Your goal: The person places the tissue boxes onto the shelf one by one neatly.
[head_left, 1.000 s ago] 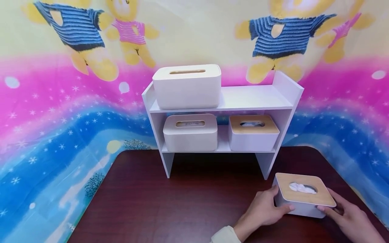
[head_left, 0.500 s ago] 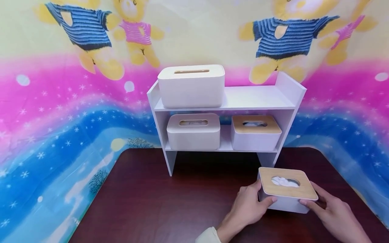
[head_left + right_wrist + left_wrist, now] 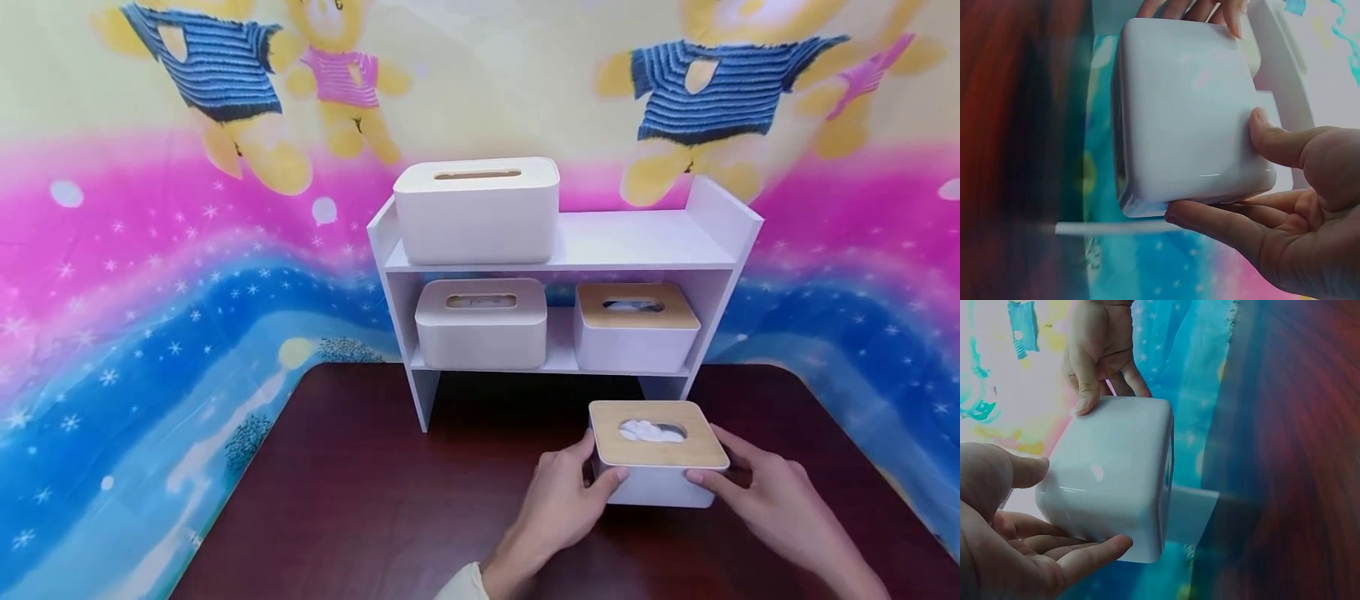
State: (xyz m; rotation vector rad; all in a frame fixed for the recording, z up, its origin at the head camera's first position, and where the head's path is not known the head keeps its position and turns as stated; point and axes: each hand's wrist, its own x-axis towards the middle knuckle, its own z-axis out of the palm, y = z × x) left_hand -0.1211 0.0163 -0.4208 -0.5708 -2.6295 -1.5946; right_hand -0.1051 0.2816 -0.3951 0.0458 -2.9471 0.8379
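Observation:
A white tissue box with a wooden lid (image 3: pixel 656 454) is held between both hands in front of the white shelf (image 3: pixel 637 242), and seems slightly off the dark table (image 3: pixel 360 500). My left hand (image 3: pixel 570 492) grips its left end, thumb on the near side and fingers behind. My right hand (image 3: pixel 757 487) grips the right end the same way. In the left wrist view the box (image 3: pixel 1113 475) lies between my left hand (image 3: pixel 1022 544) and my right hand (image 3: pixel 1100 356). In the right wrist view my right hand (image 3: pixel 1285 206) clasps the box (image 3: pixel 1188 106).
The shelf holds a large white box (image 3: pixel 476 208) on its top left, a white box (image 3: pixel 482 323) lower left and a wooden-lidded box (image 3: pixel 636 327) lower right. The top right of the shelf is bare. A bright printed cloth (image 3: pixel 150 292) hangs behind.
Both hands have carried the wooden-lidded box leftward and away from the table's right front corner, to a spot just before the shelf's right leg.

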